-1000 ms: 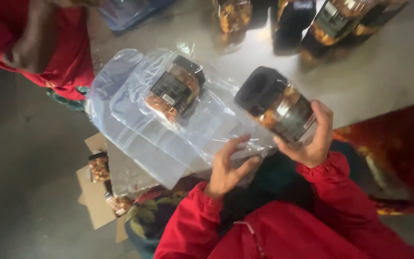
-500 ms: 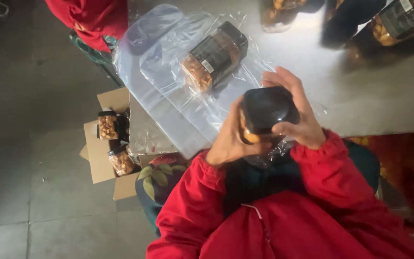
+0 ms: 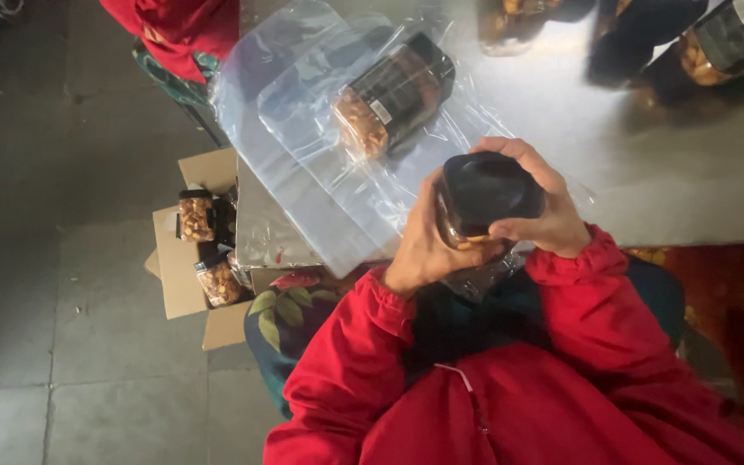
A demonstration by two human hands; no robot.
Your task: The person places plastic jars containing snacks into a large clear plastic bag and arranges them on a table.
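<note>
Both hands, the left hand [image 3: 424, 250] and the right hand [image 3: 537, 215], still clasp the black-lidded jar [image 3: 486, 194] above the table edge [image 3: 699, 232], little changed from half a second ago; the bagged jar [image 3: 393, 95] lies behind.

jar [image 3: 486, 196]: was R hand [image 3: 537, 215] only, tilted | now both hands, L hand [image 3: 424, 245] joined, lid up

The hands [image 3: 484, 228] hide most of the black-lidded jar [image 3: 486, 191]; jars [image 3: 716, 43] are cut off along the top edge.

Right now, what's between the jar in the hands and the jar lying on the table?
In the head view, only clear plastic bags on the table lie between the held jar and the lying jar.
</note>
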